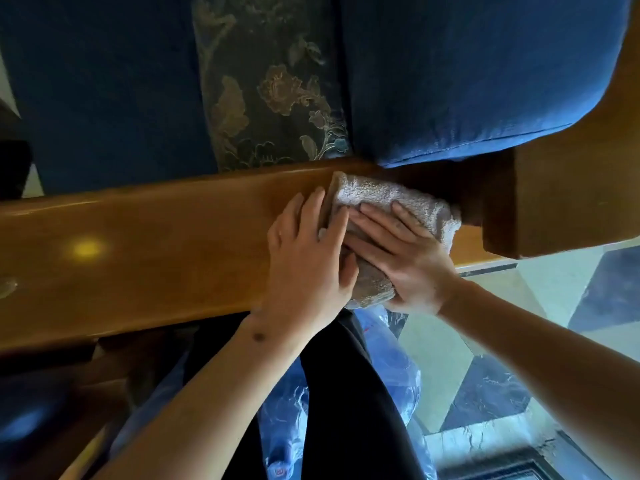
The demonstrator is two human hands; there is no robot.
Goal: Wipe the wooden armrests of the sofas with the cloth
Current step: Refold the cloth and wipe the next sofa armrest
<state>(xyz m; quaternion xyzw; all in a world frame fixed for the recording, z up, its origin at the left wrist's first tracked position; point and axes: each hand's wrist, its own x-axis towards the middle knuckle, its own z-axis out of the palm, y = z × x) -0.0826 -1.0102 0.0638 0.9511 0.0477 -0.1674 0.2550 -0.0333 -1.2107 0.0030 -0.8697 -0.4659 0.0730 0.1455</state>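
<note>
A broad, glossy wooden armrest [145,251] runs across the view from the left edge to a wooden post [554,202] at the right. A folded greyish-white terry cloth [391,199] lies on the armrest close to that post. My left hand [308,265] grips the cloth's left edge, fingers curled onto it. My right hand [405,258] lies flat on top of the cloth with fingers spread, pressing it down. Much of the cloth is hidden under both hands.
Blue sofa cushions [485,71] and a floral patterned cushion [270,84] lie beyond the armrest. Below are my dark trousers [346,410], blue plastic-wrapped bundles [391,375] and a tiled floor [519,341] with dark and pale squares at the right.
</note>
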